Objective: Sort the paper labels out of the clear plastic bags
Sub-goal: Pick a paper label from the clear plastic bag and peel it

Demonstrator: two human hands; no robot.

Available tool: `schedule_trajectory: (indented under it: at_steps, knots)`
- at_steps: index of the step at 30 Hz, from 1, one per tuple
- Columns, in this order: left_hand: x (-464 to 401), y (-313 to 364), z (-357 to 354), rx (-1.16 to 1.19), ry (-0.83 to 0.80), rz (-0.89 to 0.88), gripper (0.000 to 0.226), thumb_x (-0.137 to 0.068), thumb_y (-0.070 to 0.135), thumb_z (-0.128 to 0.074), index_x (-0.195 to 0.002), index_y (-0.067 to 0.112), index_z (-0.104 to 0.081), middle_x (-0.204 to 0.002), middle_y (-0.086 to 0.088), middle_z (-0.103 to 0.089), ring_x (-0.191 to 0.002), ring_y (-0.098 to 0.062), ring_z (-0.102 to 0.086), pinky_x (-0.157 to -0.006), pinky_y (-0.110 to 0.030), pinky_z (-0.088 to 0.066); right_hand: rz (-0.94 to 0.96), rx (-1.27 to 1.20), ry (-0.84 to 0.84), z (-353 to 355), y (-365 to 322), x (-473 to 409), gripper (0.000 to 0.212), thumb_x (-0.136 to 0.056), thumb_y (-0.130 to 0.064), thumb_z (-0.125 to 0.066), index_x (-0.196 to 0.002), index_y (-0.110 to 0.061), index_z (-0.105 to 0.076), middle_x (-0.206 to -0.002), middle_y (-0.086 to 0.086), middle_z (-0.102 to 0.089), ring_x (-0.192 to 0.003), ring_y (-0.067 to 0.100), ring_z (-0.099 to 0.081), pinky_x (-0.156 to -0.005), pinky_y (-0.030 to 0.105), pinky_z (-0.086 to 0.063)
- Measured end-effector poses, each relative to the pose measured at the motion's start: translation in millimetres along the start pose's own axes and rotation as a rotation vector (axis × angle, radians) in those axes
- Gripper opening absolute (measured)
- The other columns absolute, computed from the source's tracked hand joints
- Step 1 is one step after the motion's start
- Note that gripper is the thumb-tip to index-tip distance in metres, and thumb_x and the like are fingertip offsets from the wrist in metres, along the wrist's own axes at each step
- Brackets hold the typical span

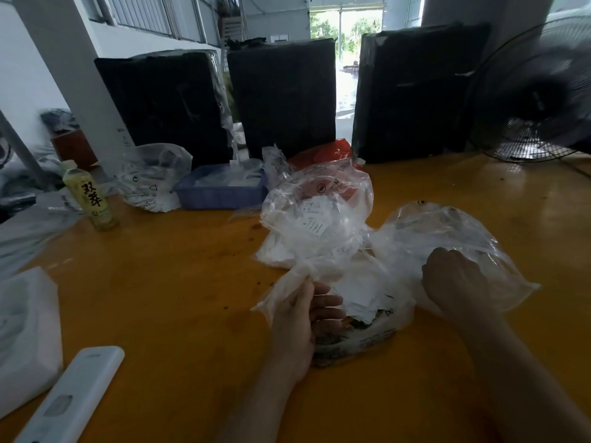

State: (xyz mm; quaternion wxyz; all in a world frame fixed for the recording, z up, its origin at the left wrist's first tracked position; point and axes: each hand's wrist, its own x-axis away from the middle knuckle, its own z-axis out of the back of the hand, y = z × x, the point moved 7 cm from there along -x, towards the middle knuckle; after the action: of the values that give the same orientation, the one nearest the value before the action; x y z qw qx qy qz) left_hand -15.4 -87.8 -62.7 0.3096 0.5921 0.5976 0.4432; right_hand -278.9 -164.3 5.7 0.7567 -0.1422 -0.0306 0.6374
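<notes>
On the orange surface (166,282), the left hand (299,318) pinches the left edge of a clear plastic bag (361,302) between thumb and forefinger, its other fingers loosely spread under the film. A heap of white paper labels (358,295) lies inside that bag, just right of the left grip and between the two hands. The right hand (454,279) is curled into a fist on the film of a puffed clear bag (447,231) at the right, its grip narrow and closed on the plastic; its fingertips are hidden, so how much film it holds cannot be told. Just beyond the hands sits another clear bag of labels (316,222), touching the held one. Farther off, a blue tray (217,195) holds white pieces, with a further crumpled clear bag (150,177) to its left. A green drink bottle (88,195) stands upright at the far left. A white remote control (73,394) lies near the left edge, beside a white foam block (25,330). Three black wrapped bundles (281,97) stand along the far side, and a black fan (537,94) at the far right.
</notes>
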Motion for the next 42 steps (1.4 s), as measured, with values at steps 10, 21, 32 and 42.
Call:
schedule_trajectory:
  at_steps: [10, 21, 32, 42]
  knots:
    - [-0.6, 0.2, -1.1, 0.016, 0.006, 0.019, 0.041, -0.112, 0.031, -0.048, -0.113, -0.004, -0.068, -0.096, -0.022, -0.078, -0.076, -0.028, -0.076, -0.060, -0.030, -0.061, 0.153, -0.252, 0.030, 10.8, -30.4, 10.9, 0.027, -0.100, -0.023, -0.052, -0.076, -0.010, -0.052, -0.071, 0.008, -0.054, -0.062, 0.024, -0.053, -0.055, 0.033, -0.038]
    - [8.7, 14.6, -17.3, -0.247, -0.104, -0.141, 0.053, -0.082, 0.063, -0.076, -0.121, 0.028, -0.076, -0.120, -0.002, -0.077, -0.106, -0.021, -0.076, -0.090, -0.036, -0.062, 0.311, -1.167, -0.571, -10.0, -94.6, 57.8, 0.036, -0.106, -0.026, -0.053, -0.094, 0.006, -0.063, -0.065, 0.001, -0.066, -0.048, 0.016, -0.040, -0.049, 0.027, -0.033]
    - [6.5, 12.2, -7.8, -0.147, 0.000, -0.126, 0.028, -0.076, 0.044, -0.084, -0.094, 0.022, -0.082, -0.099, -0.003, -0.079, -0.091, -0.021, -0.076, -0.082, -0.029, -0.060, 0.486, -0.827, -0.434, -9.8, -102.2, 64.4, 0.011, -0.099, -0.034, -0.066, -0.100, -0.023, -0.070, -0.079, -0.017, -0.068, -0.054, 0.002, -0.056, -0.052, 0.015, -0.043]
    - [3.6, 8.1, -1.7, -0.038, 0.043, -0.097, 0.034, -0.077, 0.032, -0.082, -0.102, 0.009, -0.075, -0.097, -0.014, -0.079, -0.085, -0.024, -0.075, -0.078, -0.030, -0.061, 0.397, -0.947, -0.262, -7.1, -92.6, 54.7, 0.007, -0.098, -0.028, -0.068, -0.093, -0.024, -0.071, -0.068, -0.007, -0.069, -0.054, 0.008, -0.058, -0.054, 0.021, -0.048]
